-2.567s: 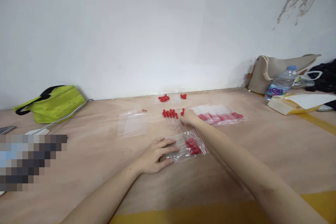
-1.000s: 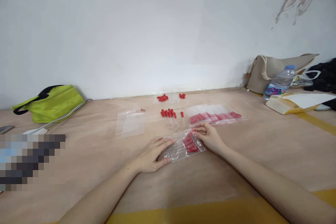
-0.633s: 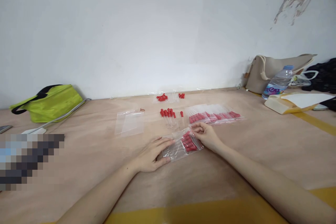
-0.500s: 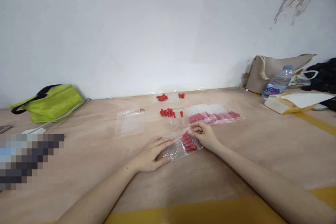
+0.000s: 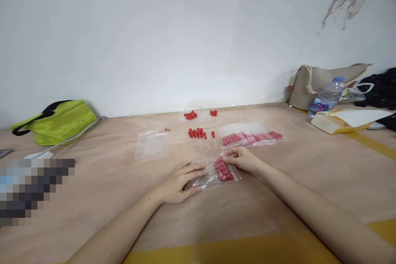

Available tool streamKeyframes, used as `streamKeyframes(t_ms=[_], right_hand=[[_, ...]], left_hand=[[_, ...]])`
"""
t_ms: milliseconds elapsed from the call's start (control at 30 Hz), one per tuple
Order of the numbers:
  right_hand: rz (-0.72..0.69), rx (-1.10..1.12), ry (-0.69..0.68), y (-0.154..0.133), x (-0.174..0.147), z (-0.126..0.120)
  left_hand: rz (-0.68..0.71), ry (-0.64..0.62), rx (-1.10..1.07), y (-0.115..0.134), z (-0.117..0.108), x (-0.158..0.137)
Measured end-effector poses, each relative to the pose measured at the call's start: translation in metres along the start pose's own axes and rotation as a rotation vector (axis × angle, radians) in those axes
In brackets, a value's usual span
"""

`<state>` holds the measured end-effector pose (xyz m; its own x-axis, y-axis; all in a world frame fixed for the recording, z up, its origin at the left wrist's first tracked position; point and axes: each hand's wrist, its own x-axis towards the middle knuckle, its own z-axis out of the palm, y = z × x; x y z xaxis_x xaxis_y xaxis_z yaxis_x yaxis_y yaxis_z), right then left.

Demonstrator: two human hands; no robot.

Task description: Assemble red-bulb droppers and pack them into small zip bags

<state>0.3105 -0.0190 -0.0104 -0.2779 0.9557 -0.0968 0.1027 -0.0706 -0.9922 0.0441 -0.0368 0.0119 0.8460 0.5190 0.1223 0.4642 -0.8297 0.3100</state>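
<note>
A clear zip bag (image 5: 206, 182) lies on the table in front of me, with several droppers inside; their red rubber bulbs (image 5: 223, 169) are at the bag's right end. My left hand (image 5: 182, 181) rests on the left end of the bag, fingers stretched out and thumb apart. At the bag's upper right corner, by its zip edge, my right hand (image 5: 239, 159) pinches the plastic between thumb and fingers. Just beyond, loose droppers (image 5: 198, 133) with red bulbs lie in a group, a single dropper (image 5: 213, 134) beside them. Filled zip bags (image 5: 247, 134) overlap in a row to the right.
Flat zip bags (image 5: 153, 146) lie left of the loose droppers. Red bulbs (image 5: 191, 114) sit on plastic by the wall. A green bag (image 5: 64, 123) stands far left; a water bottle (image 5: 327, 97), a beige bag (image 5: 328, 76) and a yellow-white packet (image 5: 340, 121) are at right.
My right hand has shifted slightly along the bag's right end, its thumb now over the plastic near the top bulb. My left hand has stayed in place.
</note>
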Motion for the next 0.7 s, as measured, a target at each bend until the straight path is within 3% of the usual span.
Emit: streamKeyframes(t_ms=[267, 367, 433, 533, 633, 700], right_hand=[[0.010, 0.046, -0.054, -0.012, -0.015, -0.003], [-0.075, 0.196, 0.064, -0.020, -0.018, -0.012], [-0.128, 0.265, 0.237, -0.024, -0.016, -0.021], [-0.216, 0.298, 0.479, -0.028, -0.008, -0.035], [-0.258, 0.245, 0.566, -0.029, 0.006, -0.041], [-0.214, 0.174, 0.622, -0.027, 0.015, -0.039]], left_hand=[[0.008, 0.078, -0.055, -0.001, 0.002, -0.001], [-0.052, 0.169, 0.037, -0.006, 0.004, -0.002], [-0.155, 0.245, 0.148, -0.013, 0.005, -0.003], [-0.420, 0.327, 0.290, -0.031, 0.005, -0.006], [-0.663, 0.324, 0.395, -0.053, -0.001, -0.011], [-0.766, 0.285, 0.427, -0.064, -0.005, -0.015]])
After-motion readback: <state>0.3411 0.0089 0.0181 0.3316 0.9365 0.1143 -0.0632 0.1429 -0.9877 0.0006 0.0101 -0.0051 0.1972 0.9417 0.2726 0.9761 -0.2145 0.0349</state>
